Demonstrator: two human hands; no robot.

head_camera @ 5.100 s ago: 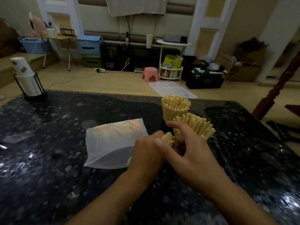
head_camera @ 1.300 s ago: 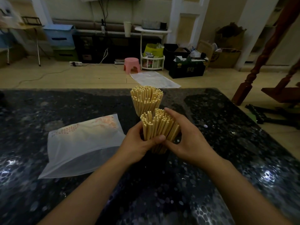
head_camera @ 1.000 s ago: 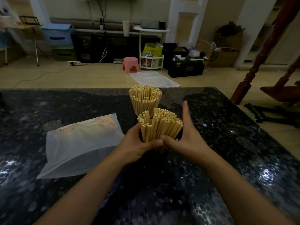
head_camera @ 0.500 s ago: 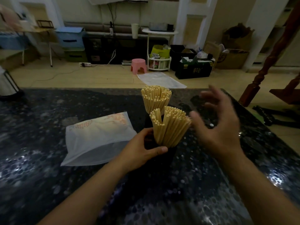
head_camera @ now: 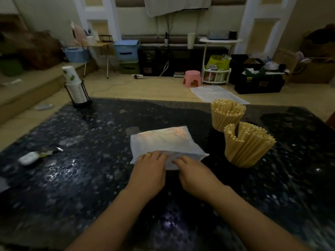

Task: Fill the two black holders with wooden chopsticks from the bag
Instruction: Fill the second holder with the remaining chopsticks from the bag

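A white plastic bag (head_camera: 163, 142) with orange print lies flat on the dark stone table (head_camera: 72, 178). My left hand (head_camera: 150, 171) and my right hand (head_camera: 195, 176) are side by side at its near edge, fingers curled onto the plastic there. To the right stand two upright bundles of wooden chopsticks, the near bundle (head_camera: 248, 144) and the far bundle (head_camera: 226, 113). The black holders under them barely show against the dark table. Neither hand touches the bundles.
A stack of paper cups in a black wire rack (head_camera: 75, 87) stands at the table's far left corner. A small white object with a wrapper (head_camera: 30, 157) lies at the left. Beyond the far edge is floor with a pink stool (head_camera: 193, 78).
Both hands have left the near chopstick bundle and moved left and down to the bag's near edge. The view has swung left, so the bundles now sit at the right.
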